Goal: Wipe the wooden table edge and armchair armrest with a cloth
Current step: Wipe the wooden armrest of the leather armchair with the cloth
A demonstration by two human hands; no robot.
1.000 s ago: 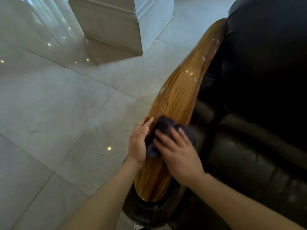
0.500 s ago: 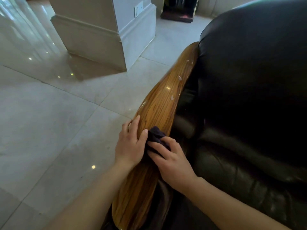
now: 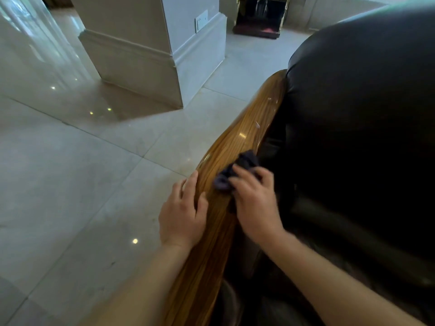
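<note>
A glossy wooden armrest (image 3: 247, 135) curves from the bottom centre up to the back of a black leather armchair (image 3: 353, 114). My right hand (image 3: 255, 201) presses a small dark blue-grey cloth (image 3: 237, 170) onto the armrest's top, near its inner side. My left hand (image 3: 182, 214) lies flat on the armrest's outer side with fingers spread, apart from the cloth. A few pale specks sit on the wood further up. No wooden table is in view.
Pale shiny floor tiles (image 3: 70, 184) fill the left side. A grey square pillar (image 3: 150, 50) with a moulded base stands at the back left. A dark cabinet with a gold frame (image 3: 259, 17) stands against the far wall.
My right hand has slid the cloth further up the armrest. My left hand has come off the cloth and now rests flat on the wood. My head has tilted up, showing more of the room.
</note>
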